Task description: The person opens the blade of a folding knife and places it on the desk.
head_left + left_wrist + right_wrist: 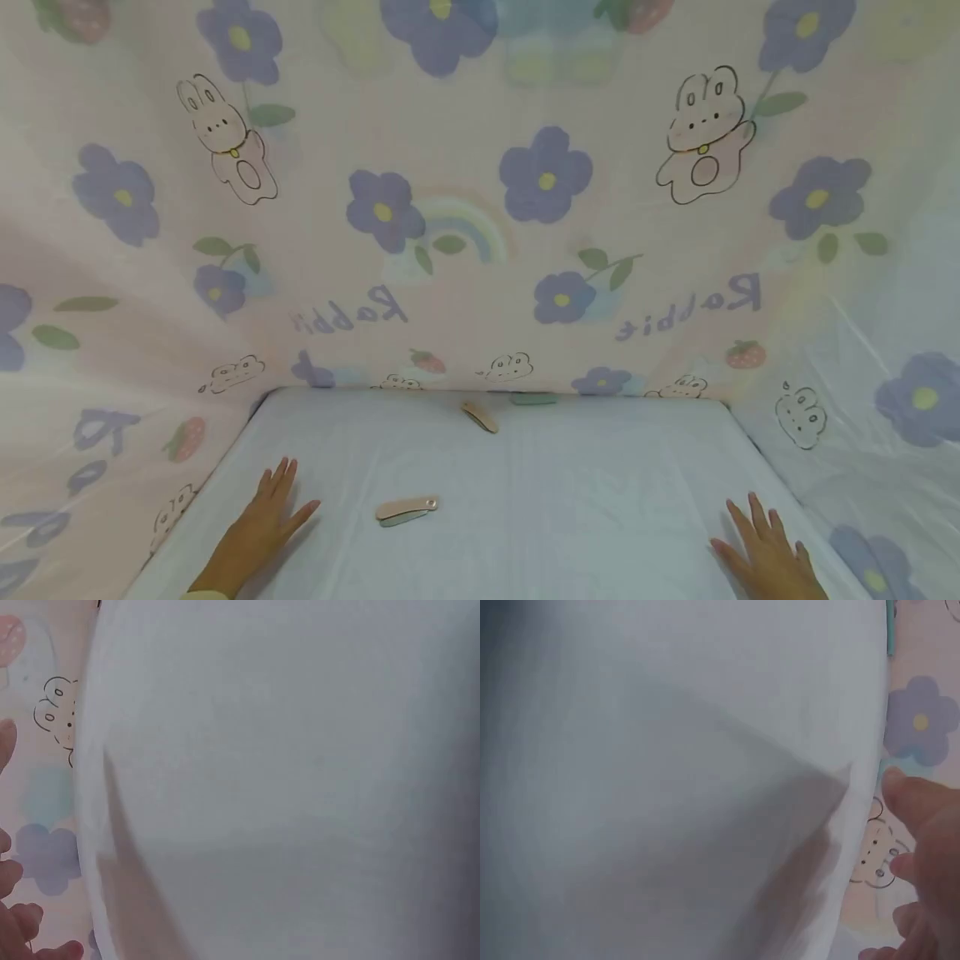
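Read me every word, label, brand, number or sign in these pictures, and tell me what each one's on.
"Rabbit", reversed: left purple lettering on the back curtain; last letter unclear.
"Rabbit", reversed: right purple lettering, same curtain.
"R", then slanted letters cut off at the edge, unreadable: left curtain.
No text can be made out on the pink-and-green piece, the pinkish piece or the green piece.

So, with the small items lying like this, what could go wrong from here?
The green item lies at the far edge of the white surface; a nudge might push it off. The pink item lies close by, so reaching for one could knock the other. The left fingers might bump the pink-and-green item.
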`<state>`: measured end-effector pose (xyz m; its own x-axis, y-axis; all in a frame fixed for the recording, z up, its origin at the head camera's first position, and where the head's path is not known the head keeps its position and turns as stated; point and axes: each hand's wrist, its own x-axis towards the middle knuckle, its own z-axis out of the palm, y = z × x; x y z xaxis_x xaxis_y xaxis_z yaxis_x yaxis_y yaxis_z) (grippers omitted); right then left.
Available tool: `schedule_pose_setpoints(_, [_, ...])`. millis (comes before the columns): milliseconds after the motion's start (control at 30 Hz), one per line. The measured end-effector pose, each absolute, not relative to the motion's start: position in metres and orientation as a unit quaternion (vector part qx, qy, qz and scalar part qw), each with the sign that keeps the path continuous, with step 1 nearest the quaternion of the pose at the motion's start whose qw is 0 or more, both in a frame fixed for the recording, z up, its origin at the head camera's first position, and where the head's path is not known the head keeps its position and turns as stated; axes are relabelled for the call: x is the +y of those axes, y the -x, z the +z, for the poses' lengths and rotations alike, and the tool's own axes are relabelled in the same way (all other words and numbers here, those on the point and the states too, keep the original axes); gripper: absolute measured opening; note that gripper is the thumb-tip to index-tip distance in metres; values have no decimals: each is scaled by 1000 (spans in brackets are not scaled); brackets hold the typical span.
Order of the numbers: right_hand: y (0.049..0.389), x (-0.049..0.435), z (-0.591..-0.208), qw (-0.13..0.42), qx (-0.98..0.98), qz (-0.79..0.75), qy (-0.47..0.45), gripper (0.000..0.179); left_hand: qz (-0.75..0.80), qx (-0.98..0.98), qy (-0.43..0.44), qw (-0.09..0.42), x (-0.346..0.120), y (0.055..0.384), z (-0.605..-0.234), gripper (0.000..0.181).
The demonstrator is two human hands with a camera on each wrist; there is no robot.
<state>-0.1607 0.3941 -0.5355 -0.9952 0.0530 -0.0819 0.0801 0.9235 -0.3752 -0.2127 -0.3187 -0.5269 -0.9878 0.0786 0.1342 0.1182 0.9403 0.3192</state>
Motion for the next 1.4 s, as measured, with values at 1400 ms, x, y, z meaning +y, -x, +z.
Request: schedule_pose_setpoints(1400, [190,207,-515,12,920,-358,159,26,-268,-957,111,3,-246,230,-506,36])
